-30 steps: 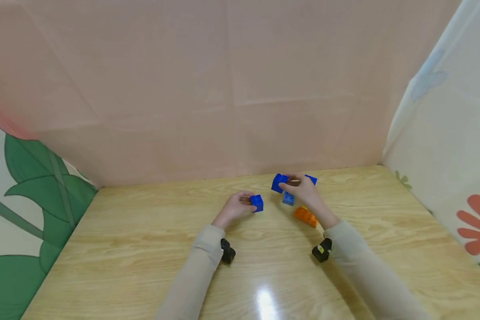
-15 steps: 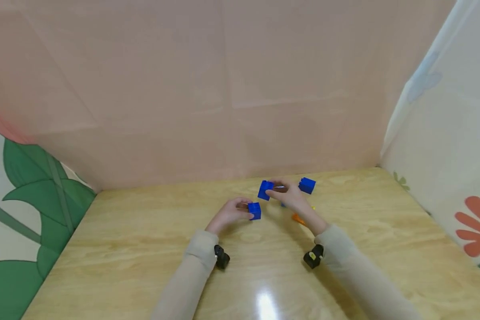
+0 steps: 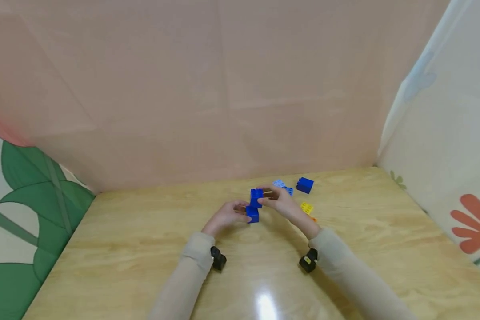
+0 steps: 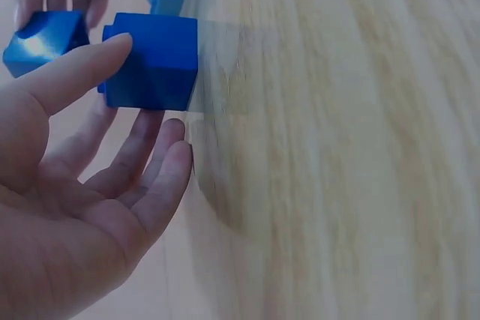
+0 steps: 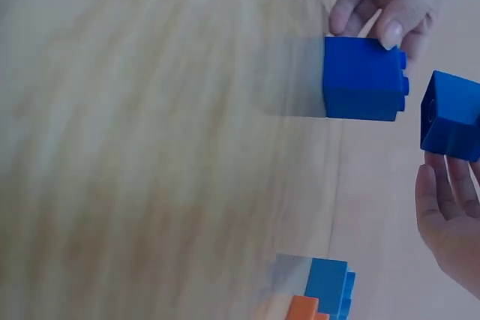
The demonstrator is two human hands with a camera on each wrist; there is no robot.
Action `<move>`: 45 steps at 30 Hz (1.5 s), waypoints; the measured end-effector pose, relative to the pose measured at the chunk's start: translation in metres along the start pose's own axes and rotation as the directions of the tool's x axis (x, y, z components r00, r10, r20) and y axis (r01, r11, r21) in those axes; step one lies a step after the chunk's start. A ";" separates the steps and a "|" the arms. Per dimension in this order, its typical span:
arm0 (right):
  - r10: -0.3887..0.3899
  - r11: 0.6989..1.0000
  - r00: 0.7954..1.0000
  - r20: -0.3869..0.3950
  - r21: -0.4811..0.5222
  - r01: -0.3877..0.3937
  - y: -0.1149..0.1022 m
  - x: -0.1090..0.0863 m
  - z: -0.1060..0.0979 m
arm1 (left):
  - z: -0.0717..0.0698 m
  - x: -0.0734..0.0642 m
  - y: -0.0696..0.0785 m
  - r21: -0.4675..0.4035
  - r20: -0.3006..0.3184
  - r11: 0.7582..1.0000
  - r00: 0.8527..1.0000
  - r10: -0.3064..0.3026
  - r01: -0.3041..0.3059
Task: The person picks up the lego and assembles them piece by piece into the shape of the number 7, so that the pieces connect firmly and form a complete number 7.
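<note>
My left hand (image 3: pixel 226 216) pinches a dark blue toy building brick (image 3: pixel 253 214) low at the table, thumb on one side and fingers on the other. Its studs point up, toward a second dark blue brick (image 5: pixel 454 114) gripped by my right hand (image 3: pixel 282 202). That upper brick hangs close over the lower brick (image 5: pixel 364 80), and the right wrist view shows a narrow gap between them. Fingers of the right hand (image 5: pixel 454 215) lie along the upper brick's side. The left wrist view shows the left thumb across the lower brick (image 4: pixel 154 65).
Right of the hands lie a dark blue brick (image 3: pixel 305 185), light blue bricks (image 3: pixel 280 183) and a yellow brick (image 3: pixel 306 207). An orange brick (image 3: pixel 314 218) is mostly hidden by the right wrist. A cloth backdrop (image 3: pixel 224 111) stands along the wooden table's (image 3: pixel 136 231) far edge.
My right hand has carried its blue brick leftward and nearer, to over the left hand's brick. The left hand has shifted slightly nearer. Light blue and yellow bricks have become uncovered.
</note>
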State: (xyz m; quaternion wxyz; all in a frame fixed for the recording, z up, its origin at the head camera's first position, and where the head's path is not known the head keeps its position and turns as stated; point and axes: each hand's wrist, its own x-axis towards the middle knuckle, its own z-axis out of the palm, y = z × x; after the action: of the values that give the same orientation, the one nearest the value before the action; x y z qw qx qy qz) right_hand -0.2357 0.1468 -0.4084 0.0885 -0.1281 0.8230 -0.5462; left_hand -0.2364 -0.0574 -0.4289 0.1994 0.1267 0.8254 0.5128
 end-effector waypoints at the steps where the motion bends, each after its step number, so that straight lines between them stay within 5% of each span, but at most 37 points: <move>1: -0.012 1.000 1.000 0.012 -0.001 0.012 0.000 0.000 0.001 | 0.000 0.000 -0.001 -0.007 0.002 1.000 1.000 -0.007 0.007; 11: -0.109 0.994 0.992 0.059 -0.015 0.110 0.005 0.003 0.010 | 0.000 0.000 0.002 -0.030 -0.004 1.000 1.000 0.006 -0.006; 25: -0.108 0.993 0.989 0.103 -0.030 0.111 0.003 0.002 0.012 | -0.002 -0.003 -0.002 -0.079 0.002 0.997 1.000 0.004 -0.004; 45: -0.107 0.981 0.983 0.151 -0.142 0.129 -0.007 0.003 0.028 | -0.013 -0.018 -0.010 0.009 -0.023 1.000 1.000 0.019 -0.018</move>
State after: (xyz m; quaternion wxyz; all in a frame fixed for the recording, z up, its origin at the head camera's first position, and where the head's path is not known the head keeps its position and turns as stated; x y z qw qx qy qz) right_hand -0.2302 0.1185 -0.4130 0.1044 -0.2218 0.8446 -0.4760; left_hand -0.2263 -0.0793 -0.4290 0.1846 0.1293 0.8287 0.5123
